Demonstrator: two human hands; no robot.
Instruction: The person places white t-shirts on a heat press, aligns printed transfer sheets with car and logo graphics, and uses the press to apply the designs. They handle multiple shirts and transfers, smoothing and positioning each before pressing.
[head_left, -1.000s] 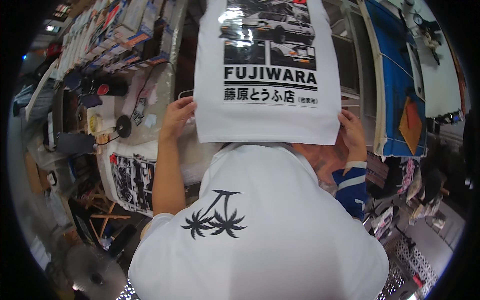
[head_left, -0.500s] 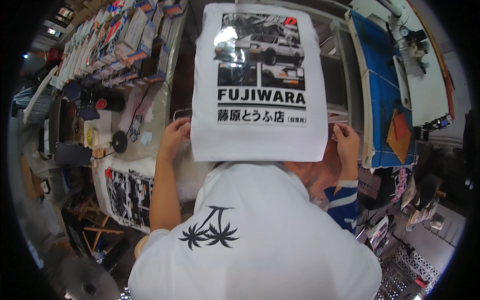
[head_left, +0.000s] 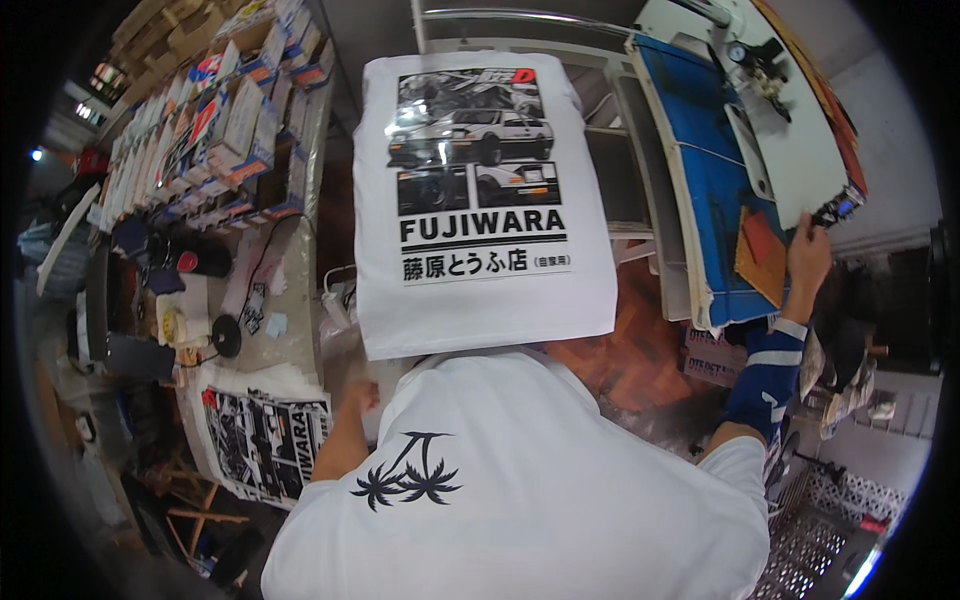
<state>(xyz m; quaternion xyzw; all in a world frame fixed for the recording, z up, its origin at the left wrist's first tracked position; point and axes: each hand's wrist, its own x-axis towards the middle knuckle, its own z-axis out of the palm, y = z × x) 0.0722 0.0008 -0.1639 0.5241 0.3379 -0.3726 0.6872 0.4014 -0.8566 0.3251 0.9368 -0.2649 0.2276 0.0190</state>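
A white shirt point(head_left: 488, 318) lies spread on a flat support in front of me. It carries a black-and-white car print point(head_left: 478, 140) with a glossy shine on its upper left. My right hand point(head_left: 808, 262) is off the shirt, at the far right, its fingers curled beside a small black device point(head_left: 838, 208) on the corner of a white panel. What the fingers hold there, if anything, is hidden. Low on the left, near the shirt's lower left corner, my left hand point(head_left: 362, 400) is apart from the cloth and smeared by motion.
Stacked cardboard boxes point(head_left: 235, 130) fill the bench at upper left. A similar printed white cloth point(head_left: 265, 440) lies at lower left. On the right are a blue board point(head_left: 685, 150), an orange-yellow piece point(head_left: 758, 265) and a pressure gauge point(head_left: 738, 52). A metal rail point(head_left: 520, 18) crosses the top.
Both hands have left the shirt's lower sides. My right hand has moved right to the black device, and my left hand has dropped down. The view has shifted a little.
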